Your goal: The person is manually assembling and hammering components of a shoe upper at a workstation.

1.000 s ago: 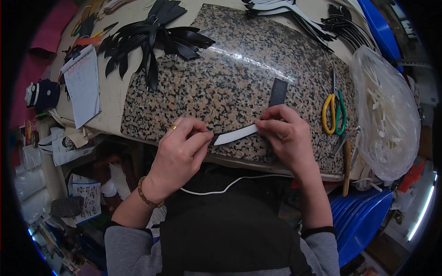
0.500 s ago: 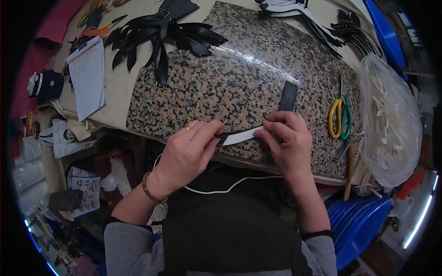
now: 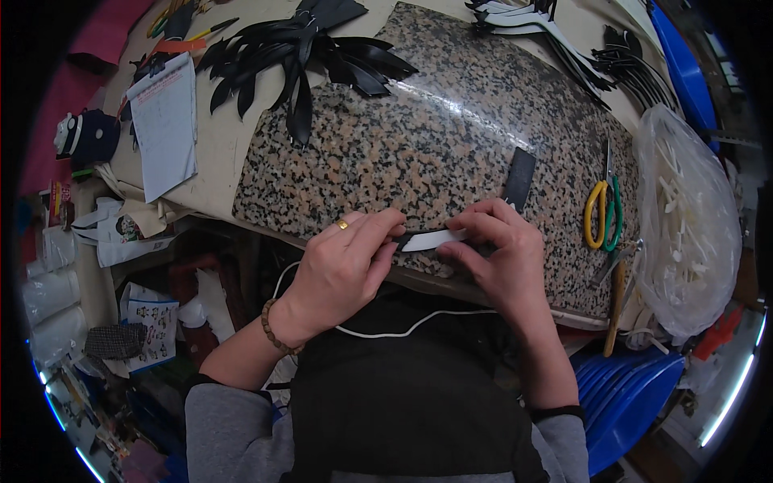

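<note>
I see both hands working at the near edge of the speckled granite slab (image 3: pixel 451 137). My left hand (image 3: pixel 342 262), a gold ring on one finger, pinches the dark end of a thin narrow strip (image 3: pixel 431 239) between thumb and fingers; my right hand (image 3: pixel 503 253) pinches the other end, fingers curled tight around it, so the pale middle of the strip shows between them, held just above the slab's front edge. A short black strip (image 3: pixel 519 179) lies flat on the slab just beyond my right hand. Scissors (image 3: pixel 604 213) with yellow and green handles rest at the slab's right side, next to a clear bag of white pieces (image 3: pixel 692 217). A fan of black cut pieces (image 3: pixel 302 56) lies at the slab's far left corner.
</note>
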`<state>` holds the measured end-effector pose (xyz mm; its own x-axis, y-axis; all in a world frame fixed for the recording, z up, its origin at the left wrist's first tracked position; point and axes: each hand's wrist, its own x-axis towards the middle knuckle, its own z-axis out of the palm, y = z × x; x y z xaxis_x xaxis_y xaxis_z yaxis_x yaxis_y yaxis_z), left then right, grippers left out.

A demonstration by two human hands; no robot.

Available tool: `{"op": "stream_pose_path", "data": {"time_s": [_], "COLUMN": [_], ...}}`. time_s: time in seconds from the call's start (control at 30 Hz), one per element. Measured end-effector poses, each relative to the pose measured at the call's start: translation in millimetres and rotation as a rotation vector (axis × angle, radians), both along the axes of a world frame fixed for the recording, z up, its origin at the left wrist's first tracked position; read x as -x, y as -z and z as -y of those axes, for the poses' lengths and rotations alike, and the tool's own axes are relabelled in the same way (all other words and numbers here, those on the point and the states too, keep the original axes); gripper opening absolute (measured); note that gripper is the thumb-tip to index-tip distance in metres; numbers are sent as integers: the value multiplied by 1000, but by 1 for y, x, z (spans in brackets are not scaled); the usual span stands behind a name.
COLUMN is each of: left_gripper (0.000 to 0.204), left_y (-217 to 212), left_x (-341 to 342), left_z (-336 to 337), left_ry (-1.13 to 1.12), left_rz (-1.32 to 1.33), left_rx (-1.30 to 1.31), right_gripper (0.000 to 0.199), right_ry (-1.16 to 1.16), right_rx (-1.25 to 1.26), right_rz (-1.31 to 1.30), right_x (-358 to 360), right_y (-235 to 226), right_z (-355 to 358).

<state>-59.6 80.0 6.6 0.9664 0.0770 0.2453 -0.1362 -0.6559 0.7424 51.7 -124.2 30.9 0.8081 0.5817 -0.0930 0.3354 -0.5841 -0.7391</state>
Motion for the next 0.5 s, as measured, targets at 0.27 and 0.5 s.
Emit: {"op": "stream_pose_path", "data": {"time_s": [0.27,0.5], "left_gripper": [32,39], "left_y": [2,-4], "left_x": [2,5], "left_z": [-1,-3], "left_ry": [5,140], "left_rz": [23,73], "left_rx": [-15,-264], "right_gripper": [22,21], "right_ry": [-114,-141], "right_rx": [2,47], "right_rz": [258,329], "right_x": [-1,0], "right_y": [8,5], "right_z": [-1,-4]}}
